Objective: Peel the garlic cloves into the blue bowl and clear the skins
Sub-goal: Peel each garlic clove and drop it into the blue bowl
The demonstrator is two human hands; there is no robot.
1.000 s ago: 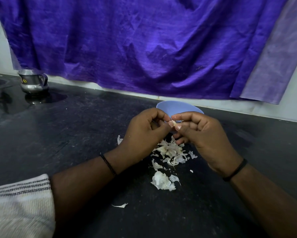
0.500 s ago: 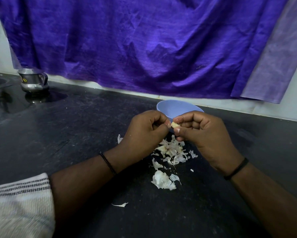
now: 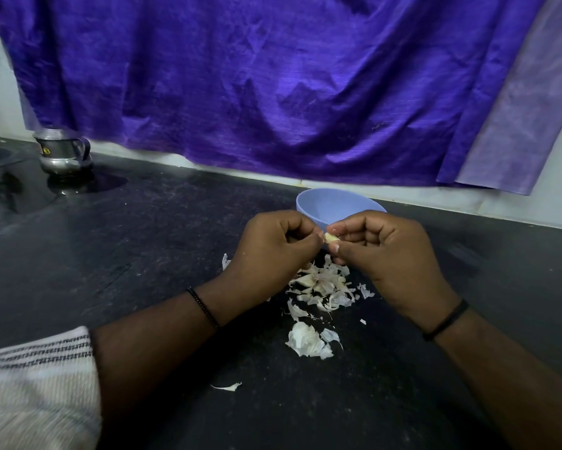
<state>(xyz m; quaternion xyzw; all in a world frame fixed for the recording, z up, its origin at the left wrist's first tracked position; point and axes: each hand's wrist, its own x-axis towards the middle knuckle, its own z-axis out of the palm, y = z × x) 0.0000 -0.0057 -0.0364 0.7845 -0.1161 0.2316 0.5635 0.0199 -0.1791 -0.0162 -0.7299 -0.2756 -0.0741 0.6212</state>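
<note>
One garlic clove (image 3: 330, 238) sits between the two hands, raised above the tabletop (image 3: 143, 254) just in front of the blue bowl (image 3: 334, 204). It is small, pale yellowish-cream, and only a sliver of it shows, since fingers cover the rest; whether any skin clings to it cannot be told. The right hand (image 3: 393, 254) has the firmer grip: its thumb and forefinger are curled and pinch the clove from below and above, the other fingers folded into the palm. The left hand (image 3: 273, 251) is curled as well, its fingertips meeting the clove at its left end, so both grips are closed together on the same clove rather than spread apart.

Directly beneath the hands lies a loose heap of garlic skins (image 3: 325, 284), white and papery, with a larger clump of skin (image 3: 307, 341) nearer the person and a single sliver (image 3: 227, 387) lying apart to the left. The bowl stands upright behind the hands, its near rim hidden by the knuckles; its contents cannot be seen. Each wrist wears a thin dark band (image 3: 203, 306), and a striped pale sleeve (image 3: 36, 378) shows at the lower left. A steel jug (image 3: 62, 151) stands far off at the back left of the dark tabletop, and a purple cloth (image 3: 273, 86) hangs across the wall behind.
</note>
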